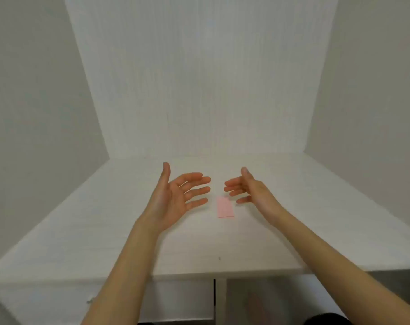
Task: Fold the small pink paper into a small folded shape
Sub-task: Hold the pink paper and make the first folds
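Note:
A small pink paper, a narrow rectangle, lies flat on the white table near its middle. My left hand hovers just left of the paper, palm turned inward, fingers spread, holding nothing. My right hand hovers above and slightly right of the paper, palm facing left, fingers apart and empty. Neither hand touches the paper; the fingertips of both point toward each other across a small gap above its far end.
White walls enclose the table at the back and on both sides. The table's front edge runs below my forearms, with a drawer front beneath it. A tiny dark speck sits near the front edge.

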